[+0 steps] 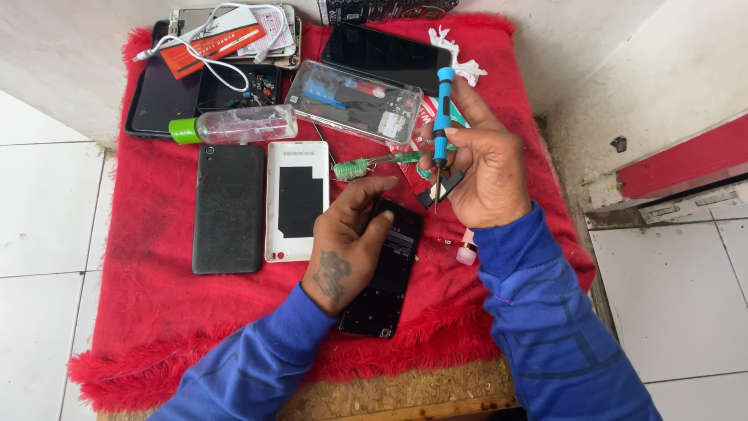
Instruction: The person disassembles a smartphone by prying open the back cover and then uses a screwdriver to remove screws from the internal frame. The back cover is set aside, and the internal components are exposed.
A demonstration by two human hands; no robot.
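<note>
Centre of the frame: the left hand (345,243) lies flat on a glossy black opened phone (387,269), fingers (366,191) spread and loosely curled, pinning it to the fuzzy red cloth (140,312) that covers the worktop. Just right of it, the right hand (485,175) has its fingers closed around a blue-handled screwdriver (442,117), held upright, the thin metal tip pointing down beside the phone's upper right corner. A small pink cap (467,252) sits by the right wrist.

Left of centre, a matte black rectangular back cover (228,208) lies next to a white plastic back cover (297,199) with a dark square patch in its middle. Above them, a clear plastic bottle (241,125) with a green cap rests on its side. A green-handled brush (366,164) lies between the covers and the hands.

Upper middle: a transparent case (354,101), and behind it a shiny black phone screen (386,54). Upper left: a black tray (164,101) carrying an orange and white flat card (214,43) and a looped white cable (222,74).
</note>
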